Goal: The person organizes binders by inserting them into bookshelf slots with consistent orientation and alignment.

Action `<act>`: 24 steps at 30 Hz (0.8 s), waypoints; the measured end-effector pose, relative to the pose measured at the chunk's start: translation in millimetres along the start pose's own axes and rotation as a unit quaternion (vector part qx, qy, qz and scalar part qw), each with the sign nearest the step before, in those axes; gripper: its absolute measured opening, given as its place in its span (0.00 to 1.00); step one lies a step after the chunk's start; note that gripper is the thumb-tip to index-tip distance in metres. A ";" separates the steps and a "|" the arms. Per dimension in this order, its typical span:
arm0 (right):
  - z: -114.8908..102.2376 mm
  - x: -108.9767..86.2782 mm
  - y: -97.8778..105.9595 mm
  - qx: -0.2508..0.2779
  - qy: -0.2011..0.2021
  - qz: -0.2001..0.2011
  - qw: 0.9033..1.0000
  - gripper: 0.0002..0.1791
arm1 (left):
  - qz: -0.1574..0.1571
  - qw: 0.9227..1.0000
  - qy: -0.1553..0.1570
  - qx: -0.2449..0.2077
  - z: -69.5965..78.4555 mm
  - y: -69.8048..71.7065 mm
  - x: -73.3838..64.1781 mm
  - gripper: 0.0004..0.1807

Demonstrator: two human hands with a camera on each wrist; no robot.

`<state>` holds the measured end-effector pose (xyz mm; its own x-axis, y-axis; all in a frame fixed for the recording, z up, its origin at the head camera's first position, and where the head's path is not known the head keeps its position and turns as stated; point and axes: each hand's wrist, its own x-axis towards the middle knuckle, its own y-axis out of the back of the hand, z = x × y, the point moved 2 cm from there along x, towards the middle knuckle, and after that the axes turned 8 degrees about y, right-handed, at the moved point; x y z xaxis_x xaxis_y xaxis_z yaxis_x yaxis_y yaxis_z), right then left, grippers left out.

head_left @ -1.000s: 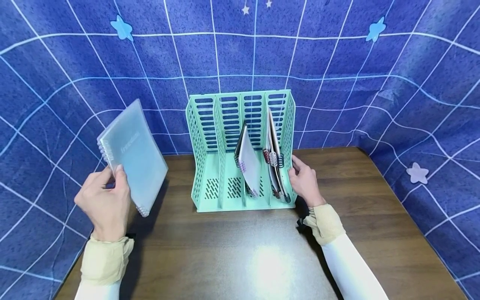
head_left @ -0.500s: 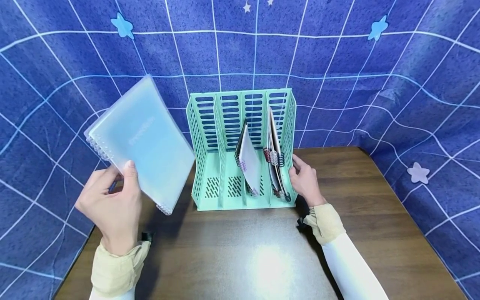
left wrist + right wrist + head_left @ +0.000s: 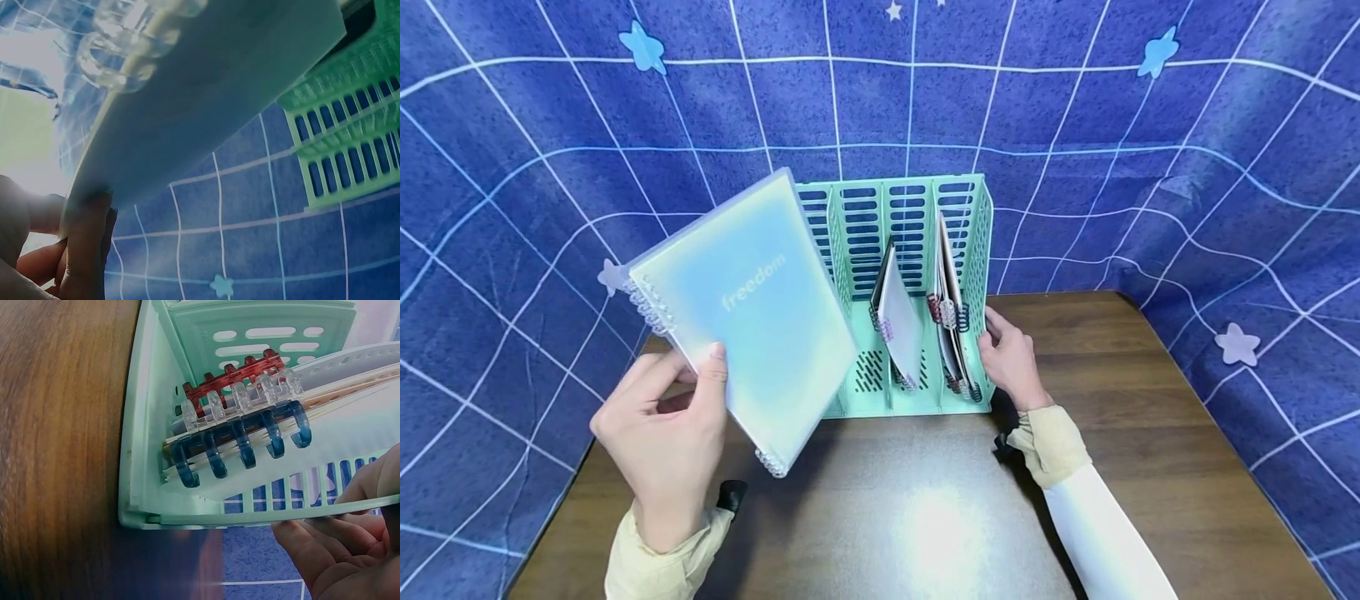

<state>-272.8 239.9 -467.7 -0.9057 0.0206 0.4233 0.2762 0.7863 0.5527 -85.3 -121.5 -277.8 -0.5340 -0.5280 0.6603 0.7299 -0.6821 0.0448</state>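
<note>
My left hand [image 3: 666, 433] pinches a pale blue loose-leaf notebook [image 3: 760, 308] at its ring-bound edge, thumb over the cover marked "freedom". Held tilted in the air, the notebook overlaps the left part of a mint-green file rack [image 3: 979, 250] in the head view. At the rack's right side, my right hand [image 3: 1013, 362] grips the side wall; the right wrist view has the thumb [image 3: 369, 481] inside and the fingers [image 3: 331, 550] outside. A lilac notebook [image 3: 904, 333] leans beside a black one in the compartment second from the right. Several notebooks [image 3: 240, 437] with red, clear and dark-blue rings fill the rightmost compartment.
The rack stands on a brown wooden table [image 3: 1150, 433] near its back edge. A blue gridded cloth [image 3: 1060, 108] with star shapes hangs behind and on both sides. Bright glare lies on the table's front middle.
My left hand has carried the blue notebook rightward and closer to the camera, from beside the rack to in front of its left part. My right hand stays at the rack's wall.
</note>
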 end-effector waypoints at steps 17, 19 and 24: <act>2.0 -0.1 -1.1 -0.004 0.001 -0.008 1.000 0.28 | -0.060 0.996 0.041 -0.042 -5.0 -29.3 -22.5 0.04; 2.8 -0.2 -1.5 -0.005 -0.003 -0.009 1.000 0.28 | -0.066 0.996 0.046 -0.047 -4.6 -34.5 -25.3 0.04; 2.9 0.9 -1.1 -0.006 0.001 -0.007 1.000 0.28 | -0.071 0.996 0.033 -0.049 -3.4 -48.2 -31.9 0.07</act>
<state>-274.8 240.8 -470.1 -0.9087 0.0089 0.4175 0.2681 0.7790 0.5669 -104.9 -73.4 -303.6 -0.6580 -0.4531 0.6014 0.6017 -0.7966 0.0582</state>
